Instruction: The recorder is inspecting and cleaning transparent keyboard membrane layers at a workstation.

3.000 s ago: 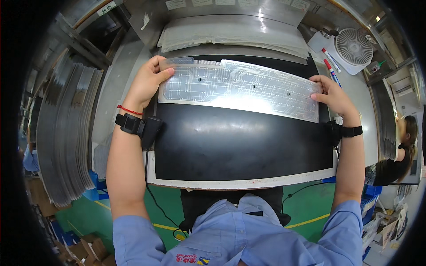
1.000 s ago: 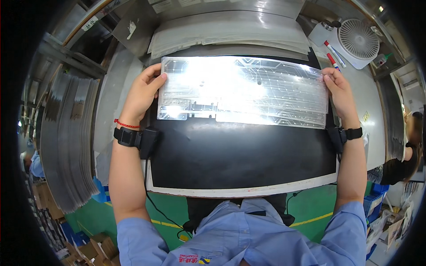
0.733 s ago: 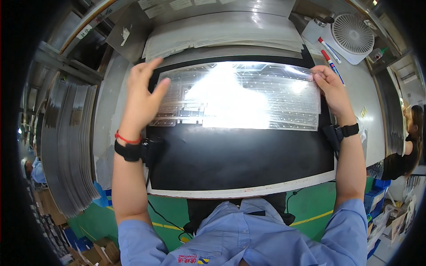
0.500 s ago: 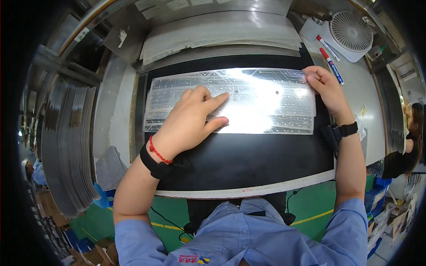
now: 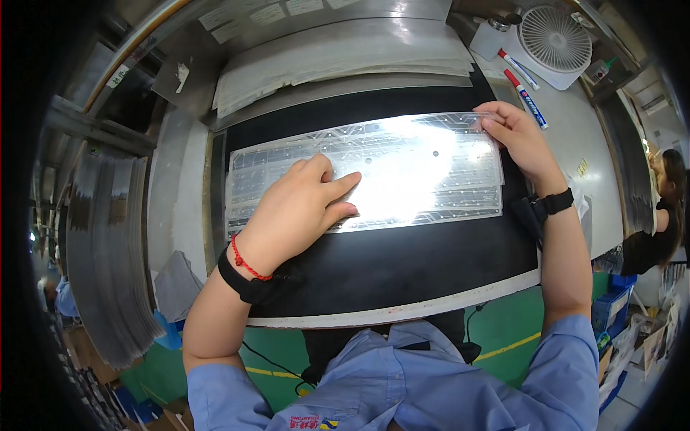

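Observation:
Several clear plastic sheets printed with circuit lines and dots [image 5: 431,205] lie overlapped on a black mat [image 5: 402,269]. A strong glare covers their middle. My left hand [image 5: 298,205] rests on the left part of the sheets, index finger stretched out and thumb apart. The fingers of my right hand [image 5: 521,144] pinch the upper right corner of the top sheet. How many sheets are in that pinch I cannot tell.
Behind the mat lies a pile of translucent sheets [image 5: 345,61]. At right are a white fan [image 5: 555,37], a metal-topped bottle [image 5: 490,37] and two red-capped markers [image 5: 528,100]. A grey cloth [image 5: 177,286] and stacked grey sheets [image 5: 108,244] are at left. A person [image 5: 652,223] is far right.
The view has shifted and turned a little, so the sheets appear slightly tilted and farther left. My right hand keeps its pinch on the corner. My left hand stays on the sheets.

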Motion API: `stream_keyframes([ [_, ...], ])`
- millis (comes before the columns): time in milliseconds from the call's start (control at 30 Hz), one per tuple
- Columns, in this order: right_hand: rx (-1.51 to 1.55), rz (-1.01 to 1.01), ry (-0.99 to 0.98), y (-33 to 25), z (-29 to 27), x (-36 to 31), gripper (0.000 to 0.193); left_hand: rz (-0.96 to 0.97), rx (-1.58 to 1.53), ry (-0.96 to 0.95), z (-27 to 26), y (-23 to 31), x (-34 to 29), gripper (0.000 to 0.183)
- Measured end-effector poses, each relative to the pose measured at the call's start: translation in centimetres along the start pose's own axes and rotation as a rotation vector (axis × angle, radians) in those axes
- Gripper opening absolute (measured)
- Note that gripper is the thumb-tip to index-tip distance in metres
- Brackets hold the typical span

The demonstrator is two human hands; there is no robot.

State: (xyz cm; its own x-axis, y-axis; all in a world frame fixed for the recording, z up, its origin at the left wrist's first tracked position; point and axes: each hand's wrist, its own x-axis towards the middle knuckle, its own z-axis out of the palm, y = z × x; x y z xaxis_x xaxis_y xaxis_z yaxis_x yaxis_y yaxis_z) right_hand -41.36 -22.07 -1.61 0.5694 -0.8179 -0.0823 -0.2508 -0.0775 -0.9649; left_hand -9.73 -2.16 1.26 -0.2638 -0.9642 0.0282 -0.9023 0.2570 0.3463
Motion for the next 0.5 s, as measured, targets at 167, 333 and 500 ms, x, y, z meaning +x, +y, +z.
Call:
stream_keyframes([
  [167,0.055,-0.009,-0.001,0.5,-0.1,0.2,0.021,0.041,-0.149,0.069,-0.3,-0.3,0.0,0.026],
  [333,0.116,-0.041,0.058,0.7,-0.6,0.2,0.016,-0.219,-0.531,0.405,-1.5,-6.7,-1.1,0.006],
  [500,0.272,-0.11,0.1,1.9,-1.1,0.8,0.016,-0.408,-0.689,0.796,-2.0,-15.3,-2.3,0.033],
])
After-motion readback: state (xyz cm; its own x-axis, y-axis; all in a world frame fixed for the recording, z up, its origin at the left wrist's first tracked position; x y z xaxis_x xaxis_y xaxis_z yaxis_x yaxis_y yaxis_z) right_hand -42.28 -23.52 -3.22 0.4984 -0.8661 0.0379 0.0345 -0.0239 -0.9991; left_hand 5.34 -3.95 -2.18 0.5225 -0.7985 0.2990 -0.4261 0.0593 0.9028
